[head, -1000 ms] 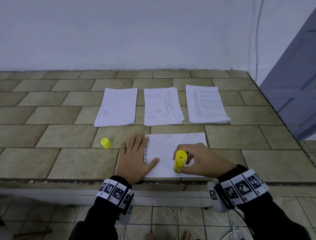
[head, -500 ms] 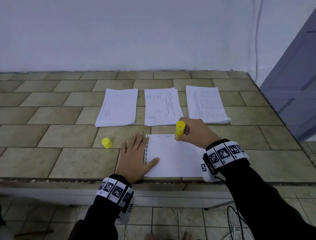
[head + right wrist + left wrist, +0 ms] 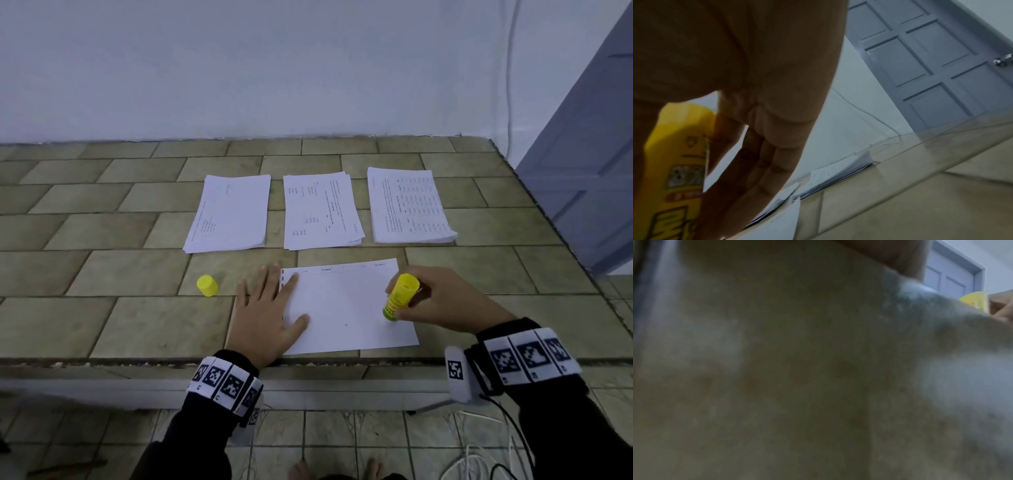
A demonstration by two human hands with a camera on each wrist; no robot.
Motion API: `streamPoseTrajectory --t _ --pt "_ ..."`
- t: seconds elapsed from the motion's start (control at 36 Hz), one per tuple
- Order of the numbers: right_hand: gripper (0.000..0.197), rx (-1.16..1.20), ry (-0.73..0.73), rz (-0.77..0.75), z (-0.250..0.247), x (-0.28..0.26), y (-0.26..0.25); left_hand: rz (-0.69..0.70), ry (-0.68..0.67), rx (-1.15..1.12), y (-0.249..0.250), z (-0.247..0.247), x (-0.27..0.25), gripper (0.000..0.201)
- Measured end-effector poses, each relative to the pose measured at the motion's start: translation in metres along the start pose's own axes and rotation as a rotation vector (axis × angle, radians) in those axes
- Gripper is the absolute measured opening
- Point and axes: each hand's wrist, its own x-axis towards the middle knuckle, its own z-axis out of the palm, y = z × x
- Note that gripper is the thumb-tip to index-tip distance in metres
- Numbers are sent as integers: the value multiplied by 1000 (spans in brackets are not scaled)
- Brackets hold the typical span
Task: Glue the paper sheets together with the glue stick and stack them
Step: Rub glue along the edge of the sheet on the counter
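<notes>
A white paper sheet [image 3: 346, 308] lies near the front edge of the tiled counter. My left hand [image 3: 270, 308] lies flat with straight fingers on the sheet's left edge. My right hand [image 3: 435, 301] grips a yellow glue stick [image 3: 400, 296], tilted, with its lower end on the sheet's right side. The right wrist view shows the glue stick [image 3: 676, 162] close up between my fingers. Its yellow cap [image 3: 207, 285] stands on the counter to the left of my left hand. The left wrist view is mostly a blurred surface.
Three piles of printed paper lie side by side behind the sheet: left pile [image 3: 229, 214], middle pile [image 3: 322, 210], right pile [image 3: 409, 205]. A white wall rises behind the counter. A grey door [image 3: 589, 154] stands at the right. The counter's right edge [image 3: 548, 219] runs diagonally.
My right hand moved the glue stick from the sheet's lower middle up to its top edge, then down to its right side. The left hand stayed on the left edge.
</notes>
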Motion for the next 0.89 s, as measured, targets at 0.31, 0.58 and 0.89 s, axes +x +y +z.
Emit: streamPoseTrajectory --t 0.31,0.58,0.89 --pt "24 -50 -96 11 -3 -4 1 62 56 29 -2 -1 0 75" --pt "17 -87 59 32 -14 45 15 61 62 6 -3 2 -2 78" --pt "30 -167 219 102 -13 62 12 42 75 -32 -4 3 -3 81"
